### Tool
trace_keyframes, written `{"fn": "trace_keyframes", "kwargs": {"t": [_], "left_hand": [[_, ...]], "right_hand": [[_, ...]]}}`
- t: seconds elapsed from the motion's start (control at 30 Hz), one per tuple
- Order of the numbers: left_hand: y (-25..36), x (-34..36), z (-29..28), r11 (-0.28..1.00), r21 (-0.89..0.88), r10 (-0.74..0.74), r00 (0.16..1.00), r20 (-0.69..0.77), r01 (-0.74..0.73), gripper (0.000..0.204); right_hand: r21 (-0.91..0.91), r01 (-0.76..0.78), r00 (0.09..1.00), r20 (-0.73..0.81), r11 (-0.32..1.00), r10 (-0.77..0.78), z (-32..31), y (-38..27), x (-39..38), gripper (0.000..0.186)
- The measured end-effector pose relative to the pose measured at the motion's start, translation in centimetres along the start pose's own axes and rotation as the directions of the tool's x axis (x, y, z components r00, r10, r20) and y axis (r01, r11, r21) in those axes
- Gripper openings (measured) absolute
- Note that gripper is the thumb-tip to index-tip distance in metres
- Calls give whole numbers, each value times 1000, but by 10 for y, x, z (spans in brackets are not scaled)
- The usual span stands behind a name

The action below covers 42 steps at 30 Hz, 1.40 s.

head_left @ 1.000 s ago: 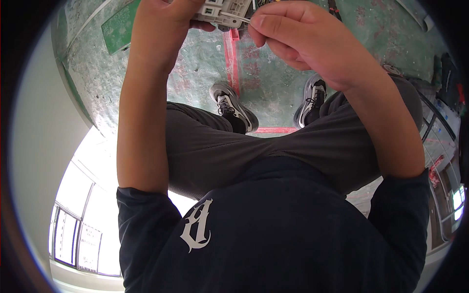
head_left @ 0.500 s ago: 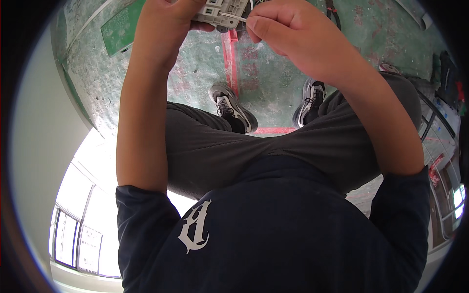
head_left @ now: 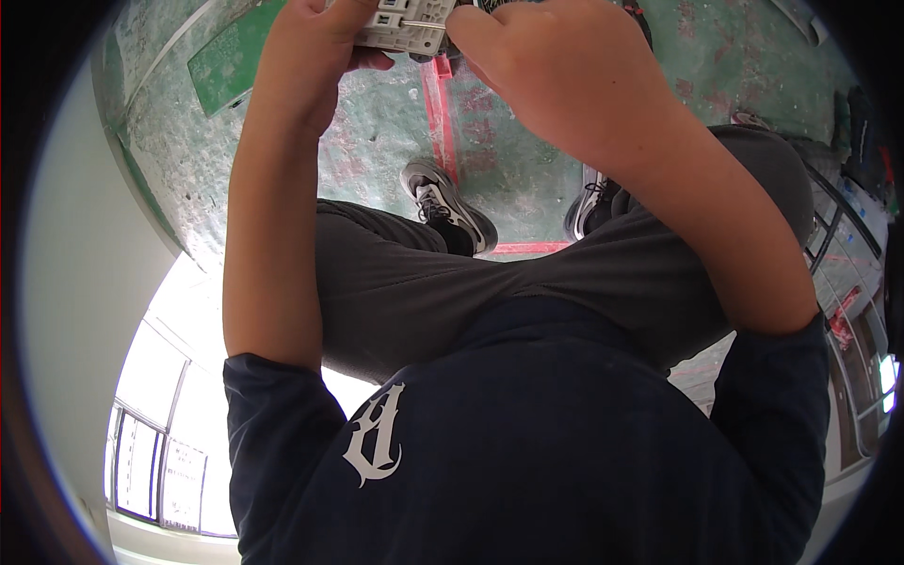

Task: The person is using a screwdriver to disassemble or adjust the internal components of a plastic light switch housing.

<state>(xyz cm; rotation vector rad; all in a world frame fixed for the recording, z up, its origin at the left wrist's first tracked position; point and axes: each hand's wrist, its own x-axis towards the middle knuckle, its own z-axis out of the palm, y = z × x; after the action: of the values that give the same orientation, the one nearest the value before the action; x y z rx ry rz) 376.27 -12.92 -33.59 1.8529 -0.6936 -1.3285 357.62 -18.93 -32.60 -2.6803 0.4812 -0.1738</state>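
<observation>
At the top edge, my left hand [head_left: 325,56] is closed round the left side of a light grey plastic panel [head_left: 400,38] with square openings, which looks like the back of a wall switch or socket. A thin white wire [head_left: 426,25] lies across the panel's face. My right hand [head_left: 551,61] is closed at the panel's right side, its fingertips on the wire's end. The back of this hand hides most of its grip, and the picture's edge cuts off the top of the panel.
Below the panel are my shoes [head_left: 441,202] on a worn green floor [head_left: 367,141] with red lines [head_left: 440,122]. A green board [head_left: 231,66] lies at the far left. A dark tool handle [head_left: 640,21] shows past my right hand. Metal rails [head_left: 843,221] stand at the right.
My right hand has moved left and closer against the panel, covering more of the wire. The panel and my left hand have shifted slightly up and to the left.
</observation>
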Motion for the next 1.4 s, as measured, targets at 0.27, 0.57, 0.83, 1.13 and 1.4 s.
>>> {"fn": "trace_keyframes", "kwargs": {"t": [0.27,0.57,0.83,1.13,1.4], "left_hand": [[-1,14,-6,956,-292,14,1000,-13,-17,49],[-15,17,-50,538,-843,413,863,291,27,68],[-16,20,-37,434,-894,278,928,247,108,71],[-2,15,-27,560,-829,192,972,133,3,77],[-10,26,-34,601,-797,402,885,235,-61,73]], "right_hand": [[277,-151,983,-63,949,174,-16,4,16,17],[829,-293,881,40,477,472,-65,14,8,33],[784,-187,931,-51,592,361,-61,-1,-1,41],[551,-38,979,-148,834,142,-78,13,-7,31],[387,65,953,-298,920,58,-76,2,-9,21]]}}
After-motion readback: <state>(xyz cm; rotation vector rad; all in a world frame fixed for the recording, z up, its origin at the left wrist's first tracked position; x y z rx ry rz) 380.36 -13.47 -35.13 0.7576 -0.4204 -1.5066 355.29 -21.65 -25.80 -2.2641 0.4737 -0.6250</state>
